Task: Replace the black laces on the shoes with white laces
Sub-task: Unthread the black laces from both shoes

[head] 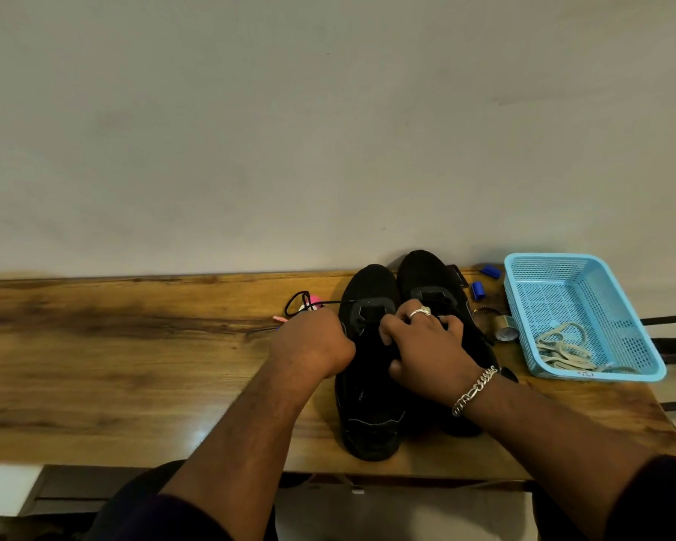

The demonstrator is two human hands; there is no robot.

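- Wooden table [133, 345] against a plain wall; everything sits toward its right half.
- Blue basket [640, 361] at the table's right end, well apart from the hands; the white laces [562, 349] lie heaped in its near corner, untouched.
- Two black shoes side by side, toes to the wall: left shoe [367, 415] and right shoe [426, 275], touching or nearly so.
- Left hand [313, 341] at the left shoe's left edge, fingers curled under and out of sight; probably pinching the black lace [301, 296], but cannot tell for sure.
- Right hand [426, 345] over the eyelet area between the shoes, fingers bent onto the tongue; whether it pinches lace or only presses is not clear.
- The black lace loops out to the left of the left shoe toward a pink object [316, 300].
- Small stuff behind and right of the shoes: tape roll [504, 329], two blue pieces [478, 290], a dark flat item, unclear what.
- Judged step: unlacing the left shoe, early in the task; no white lace threaded yet.
- Risks: a hard pull could snag the lace in an eyelet and drag the shoe, since both hands are busy at the lacing; the loose loop may catch the pink object and sweep it off; black on black hides the eyelets, so a crossing could be missed.
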